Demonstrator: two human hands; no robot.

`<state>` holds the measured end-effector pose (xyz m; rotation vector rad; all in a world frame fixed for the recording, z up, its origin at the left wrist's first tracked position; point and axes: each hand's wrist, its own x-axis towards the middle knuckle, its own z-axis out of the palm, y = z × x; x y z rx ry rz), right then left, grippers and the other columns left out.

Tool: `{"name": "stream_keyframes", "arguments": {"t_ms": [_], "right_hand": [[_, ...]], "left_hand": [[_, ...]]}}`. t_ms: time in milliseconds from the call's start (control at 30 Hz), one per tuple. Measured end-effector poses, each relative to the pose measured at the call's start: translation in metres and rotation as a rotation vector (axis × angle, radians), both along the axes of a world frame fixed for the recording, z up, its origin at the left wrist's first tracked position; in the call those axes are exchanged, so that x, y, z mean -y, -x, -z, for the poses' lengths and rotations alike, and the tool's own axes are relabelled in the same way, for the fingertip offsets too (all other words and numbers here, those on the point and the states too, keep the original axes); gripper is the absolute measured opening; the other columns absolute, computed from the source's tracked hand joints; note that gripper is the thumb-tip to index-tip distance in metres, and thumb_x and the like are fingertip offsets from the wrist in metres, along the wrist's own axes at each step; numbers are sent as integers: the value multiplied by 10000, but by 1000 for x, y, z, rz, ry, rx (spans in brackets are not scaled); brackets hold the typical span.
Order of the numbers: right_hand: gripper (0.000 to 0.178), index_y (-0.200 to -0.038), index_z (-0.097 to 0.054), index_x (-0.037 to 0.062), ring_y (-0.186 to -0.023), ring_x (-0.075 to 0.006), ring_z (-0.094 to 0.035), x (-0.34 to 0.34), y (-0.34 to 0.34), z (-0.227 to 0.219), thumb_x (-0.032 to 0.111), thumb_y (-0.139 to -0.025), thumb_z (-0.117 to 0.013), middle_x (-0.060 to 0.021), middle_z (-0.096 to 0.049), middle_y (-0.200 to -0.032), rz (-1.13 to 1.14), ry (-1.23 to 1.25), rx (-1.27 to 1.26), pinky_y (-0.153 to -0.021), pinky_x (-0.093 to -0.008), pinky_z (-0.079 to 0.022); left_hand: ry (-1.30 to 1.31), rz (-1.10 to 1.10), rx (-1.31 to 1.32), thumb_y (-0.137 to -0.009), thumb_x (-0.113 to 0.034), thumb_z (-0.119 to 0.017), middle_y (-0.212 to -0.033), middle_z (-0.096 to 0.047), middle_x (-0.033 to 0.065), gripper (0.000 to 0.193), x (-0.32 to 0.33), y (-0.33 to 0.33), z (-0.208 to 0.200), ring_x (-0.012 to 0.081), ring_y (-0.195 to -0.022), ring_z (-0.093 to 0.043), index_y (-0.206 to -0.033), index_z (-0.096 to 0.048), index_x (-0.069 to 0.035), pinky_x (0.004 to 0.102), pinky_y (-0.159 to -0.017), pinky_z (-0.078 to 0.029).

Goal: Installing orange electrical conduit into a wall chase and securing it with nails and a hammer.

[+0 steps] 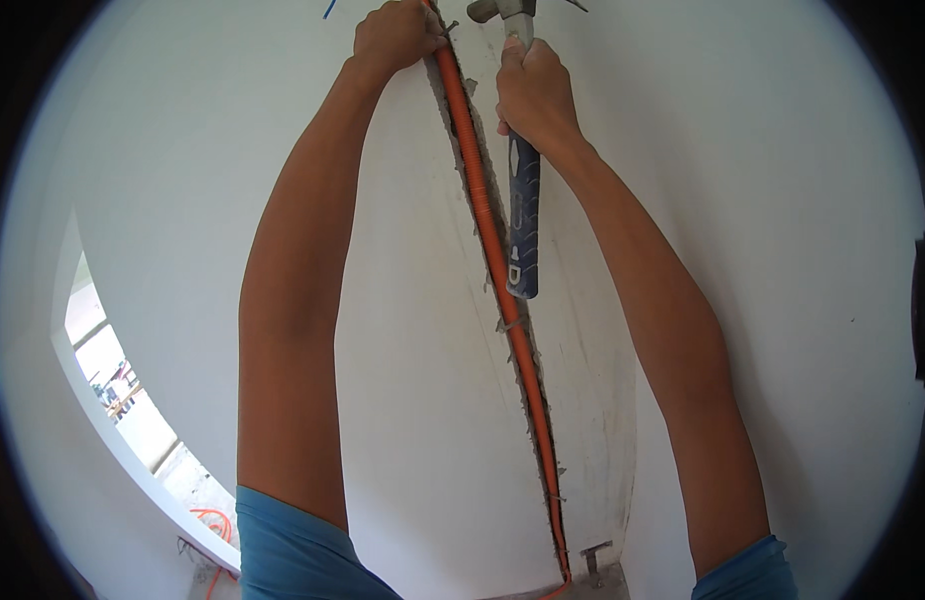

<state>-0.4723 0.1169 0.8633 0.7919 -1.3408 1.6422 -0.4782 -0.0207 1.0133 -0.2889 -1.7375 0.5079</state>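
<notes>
My right hand (pixel 539 92) is wrapped around a claw hammer (pixel 524 225) just below its metal head. The dark blue handle hangs down beneath my fist. At the top, my left hand (pixel 395 38) is closed against the edge of a groove in the white wall, its fingers pinching a short dark nail (pixel 449 30). An orange corrugated conduit (pixel 471 150) runs down inside the rough groove, right beside my left fingers. The hammer head is to the right of the nail, apart from it.
Thin ties or nails (pixel 513 324) cross the conduit lower down. Near the bottom of the wall is a small T-shaped dark piece (pixel 597 550). A window opening (pixel 133 400) is at the left, with orange tubing (pixel 215 522) by its lower end.
</notes>
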Motion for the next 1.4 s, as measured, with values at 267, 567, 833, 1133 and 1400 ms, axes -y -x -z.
{"name": "stream_keyframes", "arguments": {"t_ms": [267,567,833,1133,1400], "right_hand": [[328,-923,-463,-59,-425,-216,-591,-3,0,-11,245,-1012,-380,-126,-561,-606,-11,77,-51,-435,-331,-525],[372,-1020,-461,-120,-455,-242,-637,-1,-6,-9,243,-1009,-378,-190,-616,-661,76,187,-209,-495,-319,-561],[373,-1003,-452,-136,-459,-252,-643,8,-5,-10,230,-1003,-385,-232,-633,-695,18,-94,22,-487,-313,-563],[344,-978,-460,-93,-448,-242,-629,-1,-19,10,237,-1008,-369,-210,-619,-698,-5,-77,97,-447,-332,-546],[283,-896,-424,3,-346,-140,-458,-31,-72,97,255,-1021,-390,-31,-450,-585,-302,74,144,-351,-296,-430]], "left_hand": [[42,-65,64,-712,-305,-748,-826,-697,186,271,-12,-10,-8,363,-782,-688,-831,-695,-68,453,-710,-569],[10,-126,11,-723,-337,-729,-811,-694,181,283,-4,-3,-15,359,-780,-690,-828,-699,-75,451,-705,-569],[69,-143,120,-716,-324,-752,-800,-696,168,281,5,-6,-18,345,-765,-687,-832,-701,-73,442,-701,-569],[15,-65,96,-731,-259,-784,-844,-729,37,194,4,-2,-4,217,-794,-694,-885,-763,-143,366,-742,-540],[22,167,70,-693,-309,-807,-862,-702,17,347,25,-2,-1,185,-840,-678,-1000,-737,-162,346,-748,-539]]}}
